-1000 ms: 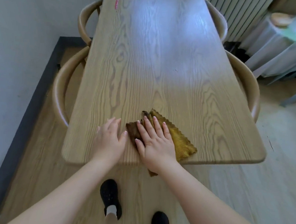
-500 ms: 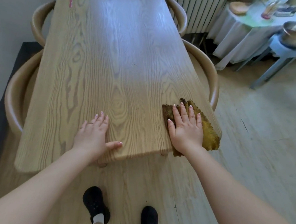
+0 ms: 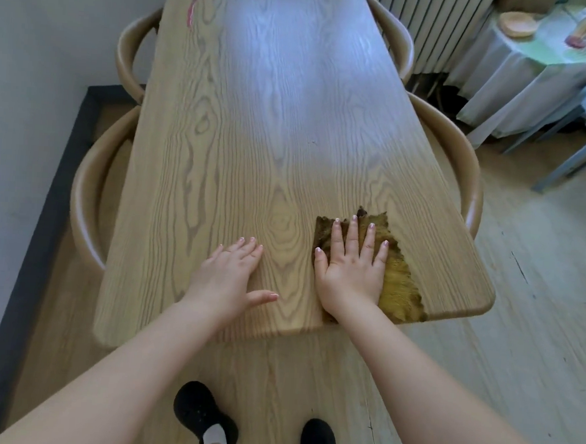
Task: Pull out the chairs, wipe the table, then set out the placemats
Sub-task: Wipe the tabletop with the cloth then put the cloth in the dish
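Head view: a long, pale oak-grain wooden table (image 3: 256,123) runs away from the person, its rounded near end just in front of them. The right hand (image 3: 352,266) lies flat, fingers straight and spread, pressing on a mustard-yellow cloth with a zigzag edge and a darker brown patch (image 3: 397,283). The cloth sits on the near right part of the tabletop, its lower corner hanging over the near edge. The left hand (image 3: 224,279) rests palm down on bare wood just left of the cloth, fingers relaxed and together, thumb stretched out to the right; it grasps nothing and does not touch the cloth.

Four curved-back light wooden chairs stand along the table: near left chair (image 3: 87,188), far left chair (image 3: 130,50), near right chair (image 3: 460,163) and far right chair (image 3: 395,36), their seats hidden beneath the top. A pink streak (image 3: 193,11) marks the far left of the tabletop.

Below, two black shoes (image 3: 204,419) stand on the light wood floor (image 3: 517,338). At the upper right stand a white ribbed radiator (image 3: 434,24) and a small side table draped in white cloth (image 3: 520,71), bearing a round wooden dish (image 3: 518,23).
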